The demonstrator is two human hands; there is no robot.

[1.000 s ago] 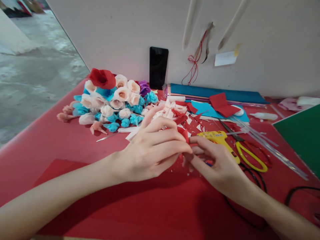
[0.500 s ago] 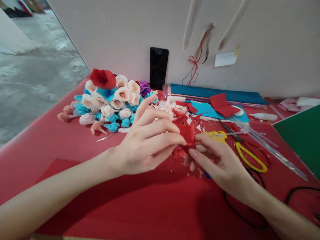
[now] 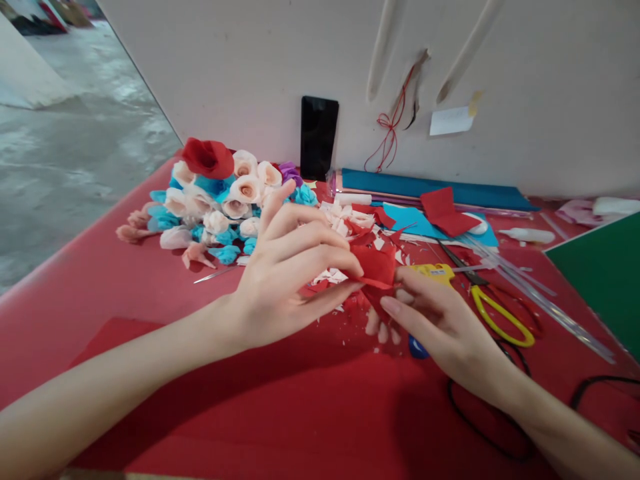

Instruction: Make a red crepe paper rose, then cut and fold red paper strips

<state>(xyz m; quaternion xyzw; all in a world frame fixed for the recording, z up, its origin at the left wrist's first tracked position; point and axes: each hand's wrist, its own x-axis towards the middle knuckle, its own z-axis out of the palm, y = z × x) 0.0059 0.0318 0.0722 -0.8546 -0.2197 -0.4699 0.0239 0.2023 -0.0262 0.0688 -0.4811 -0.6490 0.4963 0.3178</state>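
A piece of red crepe paper (image 3: 376, 265), bent into a cupped shape, is held up between both hands above the table. My left hand (image 3: 295, 270) pinches its left edge between thumb and fingers, with the index finger raised. My right hand (image 3: 440, 320) grips the lower right of the same paper with thumb and fingertips, and its other fingers curl beneath. Behind and below the paper lie white and red paper scraps (image 3: 340, 217). A yellow glue gun (image 3: 434, 272), partly covered by my right hand, lies beside yellow-handled scissors (image 3: 500, 317).
Paper flowers (image 3: 215, 193) in red, white, blue and pink are heaped at the left back. A black phone (image 3: 319, 137) leans on the wall. Clear sticks (image 3: 555, 307), a glue bottle (image 3: 527, 235), a green board (image 3: 605, 280) and a black cable (image 3: 480, 427) lie right. A red sheet (image 3: 250, 413) covers the front.
My left hand has shifted slightly left, pulling the paper's edge so that more of the red paper shows between the hands. My right hand has moved slightly right.
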